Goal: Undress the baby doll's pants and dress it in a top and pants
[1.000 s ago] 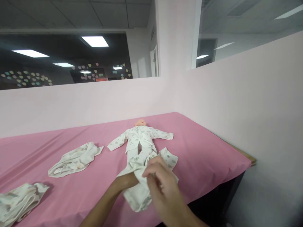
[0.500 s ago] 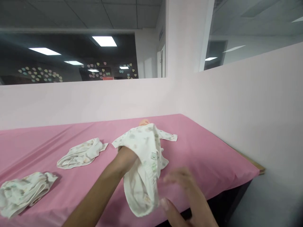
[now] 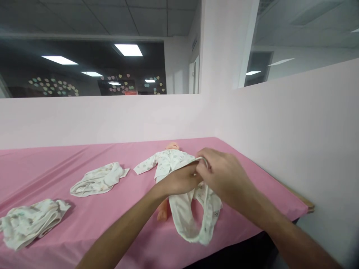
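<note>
Right hand (image 3: 224, 170) pinched white garment (image 3: 179, 216) rim near surface (image 3: 84, 216) front edge; left hand (image 3: 181, 182) fingertips hidden, grip unclear; even tension seemed best.

Soft light, bkgd. lamps (image 3: 128, 50) glaring (R hand (image 3: 224, 172) slightly blurred).

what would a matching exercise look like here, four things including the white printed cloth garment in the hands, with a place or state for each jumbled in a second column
Things
1. White printed cloth garment in the hands
2. Doll in white printed clothing
3. Pink cloth sheet
4. Small pastel heart shapes

Places or states
A. Seen in the dark glass at upper left
B. Spread beneath the doll
C. Edge pinched by the right hand
D. Lying with a bare leg partly showing

Pairs: 1-C, 2-D, 3-B, 4-A
</note>
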### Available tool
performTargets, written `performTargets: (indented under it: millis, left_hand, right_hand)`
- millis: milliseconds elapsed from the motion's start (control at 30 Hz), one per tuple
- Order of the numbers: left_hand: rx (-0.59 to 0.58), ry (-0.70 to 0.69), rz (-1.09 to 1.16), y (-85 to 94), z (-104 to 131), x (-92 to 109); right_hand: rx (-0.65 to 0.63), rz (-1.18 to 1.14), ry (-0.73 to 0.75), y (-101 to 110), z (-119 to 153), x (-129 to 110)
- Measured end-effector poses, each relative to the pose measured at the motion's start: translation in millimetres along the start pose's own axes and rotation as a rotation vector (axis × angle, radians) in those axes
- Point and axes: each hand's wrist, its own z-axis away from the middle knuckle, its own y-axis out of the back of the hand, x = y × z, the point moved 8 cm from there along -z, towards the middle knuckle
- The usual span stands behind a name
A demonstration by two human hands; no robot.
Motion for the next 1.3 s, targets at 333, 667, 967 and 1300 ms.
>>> performTargets:
  millis: [333, 667, 967, 1300]
  left_hand:
    - [-0.093, 0.349, -0.057, 22.4, 53, -79]
    - [-0.033, 0.272, -0.176, 85.8, 46, -12]
    - [-0.189, 0.186, 0.874, -4.4, 40, 1]
    - [0.007, 0.266, 0.775, -62.8, 51, -36]
  right_hand:
    - [-0.036, -0.191, -0.256, 23, 30, 41]
    - [0.015, -0.179, -0.393, 51, 43, 38]
    - [-0.012, -0.347, -0.057, 15, 34, -16]
    - [-0.004, -0.284, 0.097, -31, 57, -42]
